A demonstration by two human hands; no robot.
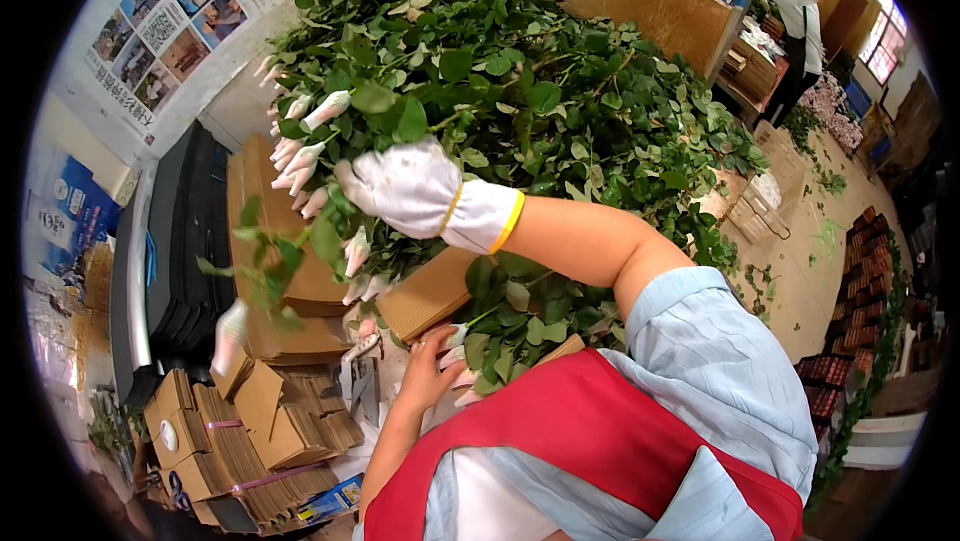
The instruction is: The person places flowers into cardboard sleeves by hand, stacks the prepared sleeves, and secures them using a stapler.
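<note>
My right hand point(405, 186), in a white glove with a yellow cuff edge, reaches over a large heap of leafy rose stems point(560, 101). Its fingers are curled and partly hidden by leaves. A blurred pale rose point(230, 336) in a white net sleeve hangs to the left, its leafy stem leading back toward that glove. Close to my body, my bare left hand point(428, 371) rests with fingers extended on netted rosebuds point(455, 346), beside a corrugated cardboard sheet point(428, 293). Leafy stems point(530, 311) lie by the sheet. More netted rosebuds point(300, 161) line the heap's left edge.
Bundled cardboard pieces point(250, 431) stand at lower left, near scissors point(178, 491). Dark stacked sheets point(180, 261) lean at left. A cardboard-and-blue partition point(640, 1) backs the heap. Another person point(800, 31) stands far right, beyond a basket point(760, 206); dark crates point(860, 301) line the right.
</note>
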